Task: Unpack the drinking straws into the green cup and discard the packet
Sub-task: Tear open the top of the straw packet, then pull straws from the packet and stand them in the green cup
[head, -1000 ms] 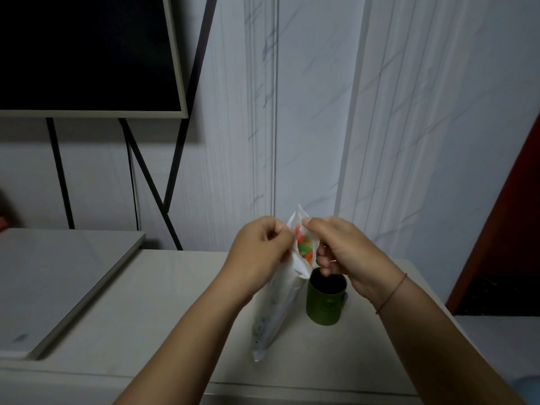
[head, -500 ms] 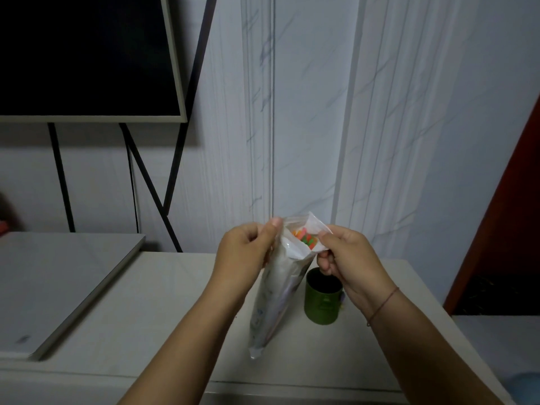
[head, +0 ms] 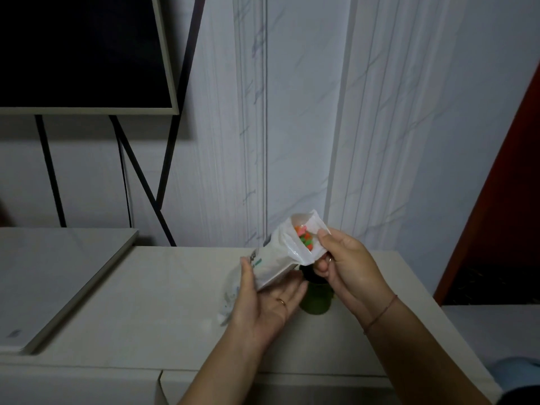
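Observation:
A white plastic straw packet [head: 274, 260] is held tilted above the table, its open mouth up and to the right. Orange and green straw ends [head: 304, 239] show inside the mouth. My left hand [head: 264, 301] cradles the packet's lower body from beneath, palm up. My right hand [head: 346, 263] pinches the edge of the open mouth. The green cup [head: 317, 301] stands on the table right below the packet, between my two hands, its rim partly hidden by them.
The pale table [head: 163, 302] runs left to a raised white slab [head: 55, 276]. A dark screen [head: 81, 51] on a black metal stand [head: 163, 176] hangs at the upper left. A red-brown panel [head: 502, 185] borders the right side, and a marbled wall is behind.
The packet's mouth has been pulled open. My left hand dropped from the mouth to under the packet's body, and the packet tilted from nearly upright to slanting right over the cup.

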### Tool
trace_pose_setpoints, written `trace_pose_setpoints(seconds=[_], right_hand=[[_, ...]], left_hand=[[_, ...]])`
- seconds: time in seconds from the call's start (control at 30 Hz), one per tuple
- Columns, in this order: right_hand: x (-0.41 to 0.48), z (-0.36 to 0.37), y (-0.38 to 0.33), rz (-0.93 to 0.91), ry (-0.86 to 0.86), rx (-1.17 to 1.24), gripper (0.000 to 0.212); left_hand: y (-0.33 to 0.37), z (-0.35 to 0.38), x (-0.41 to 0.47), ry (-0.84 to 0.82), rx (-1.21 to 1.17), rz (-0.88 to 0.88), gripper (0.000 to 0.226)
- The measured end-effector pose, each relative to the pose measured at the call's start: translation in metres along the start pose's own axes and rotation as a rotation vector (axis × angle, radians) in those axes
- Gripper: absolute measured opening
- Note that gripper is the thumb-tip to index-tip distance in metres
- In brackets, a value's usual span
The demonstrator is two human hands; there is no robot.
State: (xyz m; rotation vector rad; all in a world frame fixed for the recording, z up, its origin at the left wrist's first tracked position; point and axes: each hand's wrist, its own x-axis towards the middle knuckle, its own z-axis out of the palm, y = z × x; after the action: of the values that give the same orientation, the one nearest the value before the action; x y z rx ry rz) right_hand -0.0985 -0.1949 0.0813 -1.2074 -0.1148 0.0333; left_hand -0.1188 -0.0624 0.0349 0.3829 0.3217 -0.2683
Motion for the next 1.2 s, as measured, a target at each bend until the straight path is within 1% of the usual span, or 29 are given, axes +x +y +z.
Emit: trace_pose_setpoints(seconds=[0.03, 0.1, 0.2, 0.33, 0.37, 0.47, 0.53, 0.6, 0.67, 0.73, 0.8, 0.83, 0.87, 0.9, 0.93, 0.97, 1.0, 1.07, 1.1, 1.13, 1.2], right_hand=[[-0.001, -0.004, 0.003, 0.01, 0.0, 0.014, 0.025], [-0.002, -0.012, 0.012, 0.041, 0.007, 0.017, 0.026], [0.001, -0.023, 0.03, 0.102, 0.055, 0.048, 0.028], [0.004, -0.028, 0.051, 0.202, 0.081, 0.319, 0.035], [0.005, -0.028, 0.055, 0.218, 0.081, 0.362, 0.036], [0.01, -0.031, 0.064, 0.223, 0.098, 0.435, 0.036], [0.011, -0.032, 0.064, 0.181, 0.103, 0.461, 0.033], [0.014, -0.034, 0.066, 0.149, 0.082, 0.477, 0.03], [0.012, -0.031, 0.065, 0.176, 0.01, 0.548, 0.033], [0.009, -0.026, 0.066, 0.214, -0.084, 0.594, 0.04], [0.009, -0.024, 0.07, 0.225, -0.12, 0.622, 0.048], [0.013, -0.026, 0.075, 0.227, -0.147, 0.648, 0.056], [0.015, -0.027, 0.078, 0.237, -0.174, 0.693, 0.07], [0.016, -0.028, 0.08, 0.24, -0.186, 0.746, 0.089], [0.018, -0.028, 0.081, 0.235, -0.204, 0.789, 0.104], [0.017, -0.027, 0.081, 0.241, -0.219, 0.801, 0.108], [0.014, -0.025, 0.082, 0.26, -0.241, 0.791, 0.104], [0.009, -0.02, 0.083, 0.299, -0.242, 0.762, 0.078], [0.009, -0.019, 0.084, 0.322, -0.182, 0.749, 0.067], [0.01, -0.018, 0.087, 0.325, -0.095, 0.735, 0.062], [0.008, -0.019, 0.091, 0.305, 0.077, 0.695, 0.064]], left_hand=[[0.004, -0.001, 0.003, -0.002, -0.033, 0.053, 0.066], [0.013, -0.005, 0.008, -0.032, -0.09, 0.15, 0.062], [0.022, -0.009, 0.016, -0.076, -0.056, 0.273, 0.055], [0.023, -0.019, 0.024, -0.114, 0.032, 0.362, 0.033], [0.022, -0.023, 0.025, -0.111, 0.065, 0.385, 0.031], [0.018, -0.031, 0.028, -0.093, 0.214, 0.468, 0.035], [0.016, -0.03, 0.029, -0.096, 0.308, 0.555, 0.033], [0.014, -0.027, 0.027, -0.123, 0.363, 0.615, 0.037], [0.013, -0.026, 0.025, -0.142, 0.377, 0.652, 0.046], [0.011, -0.027, 0.025, -0.172, 0.395, 0.697, 0.053], [0.009, -0.025, 0.024, -0.201, 0.438, 0.737, 0.053], [0.008, -0.024, 0.022, -0.214, 0.46, 0.749, 0.053], [0.008, -0.023, 0.021, -0.221, 0.476, 0.756, 0.053], [0.007, -0.022, 0.02, -0.228, 0.487, 0.756, 0.054], [0.006, -0.022, 0.019, -0.233, 0.496, 0.751, 0.056], [0.005, -0.022, 0.018, -0.237, 0.51, 0.744, 0.057], [0.003, -0.022, 0.016, -0.24, 0.53, 0.732, 0.057], [-0.002, -0.022, 0.014, -0.245, 0.587, 0.695, 0.054], [-0.005, -0.023, 0.013, -0.245, 0.603, 0.681, 0.052], [-0.007, -0.023, 0.012, -0.24, 0.6, 0.673, 0.053], [-0.006, -0.024, 0.012, -0.224, 0.549, 0.678, 0.058]])
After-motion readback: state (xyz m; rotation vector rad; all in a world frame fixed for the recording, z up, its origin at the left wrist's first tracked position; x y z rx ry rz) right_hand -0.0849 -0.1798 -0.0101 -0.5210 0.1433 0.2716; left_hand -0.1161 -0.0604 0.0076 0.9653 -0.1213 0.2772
